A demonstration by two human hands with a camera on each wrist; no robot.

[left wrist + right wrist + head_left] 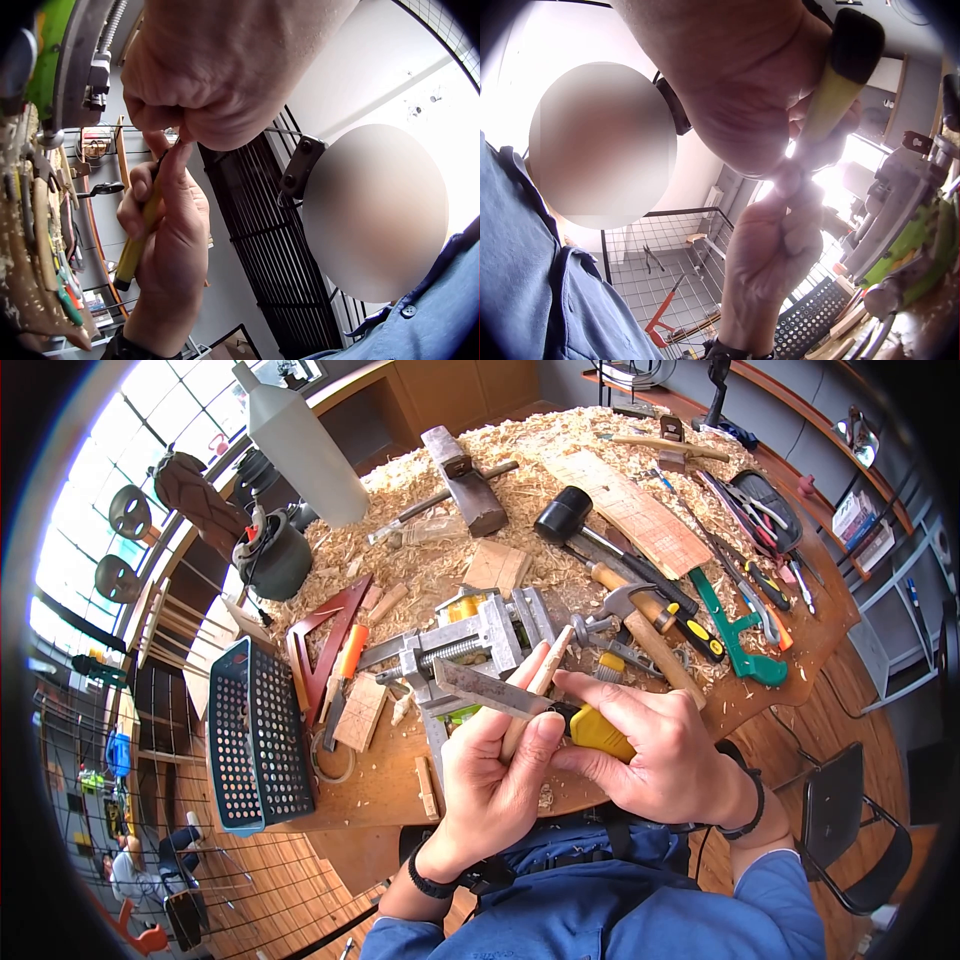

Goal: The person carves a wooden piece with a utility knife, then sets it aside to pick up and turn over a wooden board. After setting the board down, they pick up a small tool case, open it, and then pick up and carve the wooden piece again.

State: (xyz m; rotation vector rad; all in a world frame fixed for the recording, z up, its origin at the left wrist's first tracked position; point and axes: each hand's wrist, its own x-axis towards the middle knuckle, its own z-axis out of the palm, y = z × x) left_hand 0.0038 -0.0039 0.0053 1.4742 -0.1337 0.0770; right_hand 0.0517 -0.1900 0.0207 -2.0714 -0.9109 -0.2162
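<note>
In the head view, my left hand [492, 762] holds a slim, pointed piece of wood [541, 678] upright over the near edge of the bench. My right hand [662, 748] grips a chisel by its yellow and black handle [603, 734]. The flat steel blade [488, 688] points left and crosses the wood, with the left thumb right beside it. Both hands meet in the left wrist view, where the chisel's yellow handle [138, 251] sticks out of the right fist. Just beyond the hands stands a metal vise [462, 643].
Shavings cover the workbench [370, 810]. A teal perforated basket [258, 735] stands at its left edge. A hammer [650, 640], a black mallet [566, 515] and a green-handled tool [735, 635] lie to the right. A white bottle [305, 450] stands at the back left.
</note>
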